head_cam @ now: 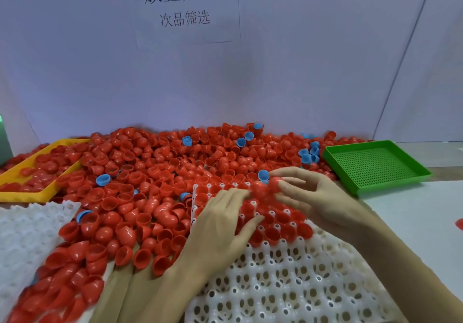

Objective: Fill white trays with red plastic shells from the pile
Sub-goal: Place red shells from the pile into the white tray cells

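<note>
Nearest, a white tray (pixel 288 280) lay before the person, its far rows already seated with red shells (pixel 278 232). Over those rows the left hand (pixel 220 222) rested with fingers spread and relaxed, while the right hand (pixel 313 197) pinched one red shell (pixel 275 183) at its fingertips. Beyond spread the pile (pixel 162 167), with a yellow tray (pixel 47 190) to the left and a green tray (pixel 375 165) to the right.
</note>
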`<state>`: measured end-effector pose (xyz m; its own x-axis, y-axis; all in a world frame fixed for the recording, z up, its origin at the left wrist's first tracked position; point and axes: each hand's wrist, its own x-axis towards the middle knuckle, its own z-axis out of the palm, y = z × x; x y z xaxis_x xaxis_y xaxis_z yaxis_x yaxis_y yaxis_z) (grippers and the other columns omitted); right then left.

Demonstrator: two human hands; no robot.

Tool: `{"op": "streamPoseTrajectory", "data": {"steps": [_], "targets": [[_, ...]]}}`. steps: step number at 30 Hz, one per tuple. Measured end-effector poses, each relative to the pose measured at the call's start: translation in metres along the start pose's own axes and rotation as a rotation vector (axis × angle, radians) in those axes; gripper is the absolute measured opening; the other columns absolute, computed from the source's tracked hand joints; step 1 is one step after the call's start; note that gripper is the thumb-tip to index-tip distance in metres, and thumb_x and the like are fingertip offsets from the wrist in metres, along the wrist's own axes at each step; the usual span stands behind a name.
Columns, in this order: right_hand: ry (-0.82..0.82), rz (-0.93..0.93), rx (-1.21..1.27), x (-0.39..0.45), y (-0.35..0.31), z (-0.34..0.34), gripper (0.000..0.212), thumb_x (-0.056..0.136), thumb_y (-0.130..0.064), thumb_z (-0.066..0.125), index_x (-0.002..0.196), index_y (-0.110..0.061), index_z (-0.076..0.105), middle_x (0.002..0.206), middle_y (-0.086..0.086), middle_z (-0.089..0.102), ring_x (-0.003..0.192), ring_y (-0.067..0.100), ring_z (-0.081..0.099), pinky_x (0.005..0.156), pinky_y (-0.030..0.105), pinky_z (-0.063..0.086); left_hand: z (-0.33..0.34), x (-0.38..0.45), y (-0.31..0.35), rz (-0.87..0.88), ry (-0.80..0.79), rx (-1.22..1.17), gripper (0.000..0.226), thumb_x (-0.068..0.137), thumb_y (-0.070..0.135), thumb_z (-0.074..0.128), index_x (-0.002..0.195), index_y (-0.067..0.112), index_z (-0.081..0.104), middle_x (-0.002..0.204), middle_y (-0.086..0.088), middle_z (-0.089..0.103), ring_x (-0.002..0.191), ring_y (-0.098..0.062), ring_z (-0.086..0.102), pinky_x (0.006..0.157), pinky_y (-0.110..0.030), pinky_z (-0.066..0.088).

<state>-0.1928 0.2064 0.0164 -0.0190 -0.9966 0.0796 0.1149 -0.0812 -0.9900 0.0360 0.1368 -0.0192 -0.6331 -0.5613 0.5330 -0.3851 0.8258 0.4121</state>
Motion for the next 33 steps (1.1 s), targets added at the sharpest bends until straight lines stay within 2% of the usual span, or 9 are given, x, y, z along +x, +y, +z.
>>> {"op": "streamPoseTrajectory", "data": {"steps": [3,6,11,14,20,22,25,29,33], "targets": [[-0.091,0.054,0.125,-0.002,0.005,0.005,0.042,0.09,-0.021,0.083,0.128,-0.008,0.07,0.124,0.019,0.072,0.122,0.031,0.068,0.099,0.028,0.056,0.001,0.0,0.003,-0.116,0.005,-0.25,0.057,0.089,0.063,0.071,0.135,0.04,0.045,0.124,0.025,0.06,0.119,0.004,0.059,0.098,-0.011,0.047],[-0.099,0.06,0.157,-0.002,0.006,0.007,0.043,0.092,-0.023,0.081,0.129,-0.007,0.069,0.122,0.02,0.072,0.119,0.032,0.07,0.099,0.03,0.056,0.002,0.001,0.004,-0.099,0.045,-0.344,0.042,0.09,0.049,0.078,0.124,0.038,0.055,0.114,0.02,0.065,0.109,-0.002,0.066,0.092,-0.013,0.049],[-0.027,0.056,0.097,-0.003,0.004,0.009,0.034,0.096,-0.025,0.072,0.126,-0.008,0.072,0.117,0.015,0.075,0.103,0.023,0.074,0.092,0.028,0.058,0.002,0.002,0.007,-0.169,-0.03,-0.474,0.027,0.092,0.051,0.072,0.115,0.039,0.063,0.112,0.019,0.069,0.107,-0.001,0.068,0.09,-0.014,0.052],[0.022,0.042,0.089,-0.002,0.002,0.012,0.034,0.096,-0.027,0.075,0.123,-0.007,0.073,0.113,0.016,0.075,0.094,0.021,0.075,0.088,0.028,0.06,0.001,0.003,0.009,-0.23,-0.079,-0.563,0.022,0.097,0.051,0.067,0.116,0.04,0.064,0.111,0.021,0.072,0.103,-0.001,0.07,0.09,-0.013,0.052],[0.046,0.049,0.059,0.007,-0.006,0.02,0.038,0.09,-0.037,0.08,0.12,-0.013,0.076,0.105,0.012,0.074,0.092,0.024,0.074,0.08,0.025,0.06,-0.007,0.006,0.007,-0.395,-0.107,-0.866,0.027,0.098,0.047,0.066,0.119,0.032,0.071,0.116,0.009,0.076,0.11,-0.01,0.073,0.095,-0.023,0.057],[0.021,0.014,-0.083,0.007,-0.008,0.023,0.041,0.089,-0.041,0.082,0.126,-0.025,0.072,0.106,0.007,0.075,0.093,0.021,0.073,0.082,0.025,0.058,-0.009,0.007,0.005,-0.45,-0.117,-1.007,0.03,0.1,0.041,0.066,0.123,0.023,0.07,0.118,-0.003,0.077,0.11,-0.021,0.075,0.096,-0.03,0.059],[0.05,-0.1,-0.48,0.006,-0.007,0.03,0.051,0.085,-0.039,0.086,0.131,-0.04,0.064,0.106,-0.004,0.074,0.089,0.014,0.072,0.079,0.025,0.057,-0.008,0.007,0.003,-0.518,-0.138,-1.183,0.032,0.101,0.029,0.068,0.128,0.012,0.064,0.119,-0.015,0.076,0.111,-0.033,0.075,0.095,-0.038,0.061],[0.14,-0.234,-0.736,0.005,-0.002,0.039,0.05,0.089,-0.028,0.083,0.131,-0.04,0.059,0.099,-0.011,0.07,0.089,0.011,0.071,0.074,0.023,0.054,-0.009,0.007,-0.001,-0.621,-0.148,-1.353,0.038,0.1,0.028,0.072,0.131,0.009,0.063,0.123,-0.019,0.074,0.113,-0.039,0.073,0.097,-0.046,0.06],[0.128,-0.315,-0.864,0.0,0.002,0.048,0.053,0.092,-0.023,0.079,0.137,-0.036,0.055,0.099,-0.015,0.065,0.088,0.01,0.068,0.072,0.017,0.053,-0.009,0.007,-0.004,-0.695,-0.125,-1.402,0.04,0.1,0.032,0.071,0.131,0.006,0.066,0.121,-0.021,0.074,0.114,-0.041,0.072,0.098,-0.049,0.06]]}}
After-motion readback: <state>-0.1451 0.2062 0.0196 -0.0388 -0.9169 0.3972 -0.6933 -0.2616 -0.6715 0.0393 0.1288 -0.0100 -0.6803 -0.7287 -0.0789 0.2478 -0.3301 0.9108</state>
